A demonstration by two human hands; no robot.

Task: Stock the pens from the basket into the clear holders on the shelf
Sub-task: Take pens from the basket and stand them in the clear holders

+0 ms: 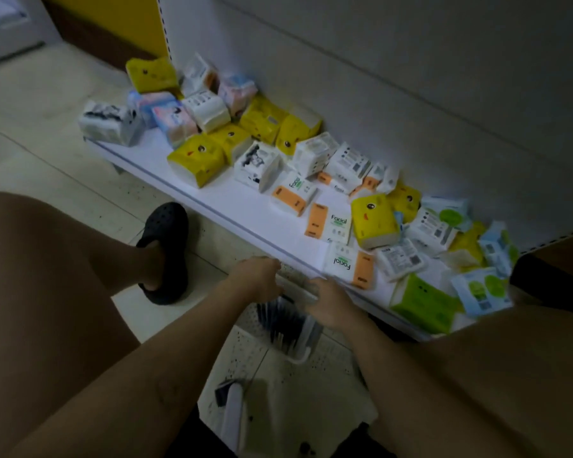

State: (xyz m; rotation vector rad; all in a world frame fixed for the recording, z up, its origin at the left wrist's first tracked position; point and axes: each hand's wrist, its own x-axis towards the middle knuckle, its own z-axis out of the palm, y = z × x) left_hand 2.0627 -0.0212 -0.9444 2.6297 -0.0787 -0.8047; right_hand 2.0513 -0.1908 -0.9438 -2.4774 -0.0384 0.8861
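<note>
A white perforated basket (300, 350) stands on the floor just in front of the low shelf (245, 206). Several dark pens (280, 320) lie bunched inside it. My left hand (255, 276) is at the basket's far left rim, fingers curled down over it. On the far right rim, my right hand (331, 305) has its fingers curled round the edge. The picture is dim and blurred, so both grips are hard to make out. No clear holders are in view.
Many tissue packs, yellow (196, 160), white and orange (331, 223), and green (424, 304), lie scattered over the shelf. My bare knees fill the lower left and right. A foot in a black clog (164, 252) stands left of the basket. A white object (232, 411) lies on the floor nearer me.
</note>
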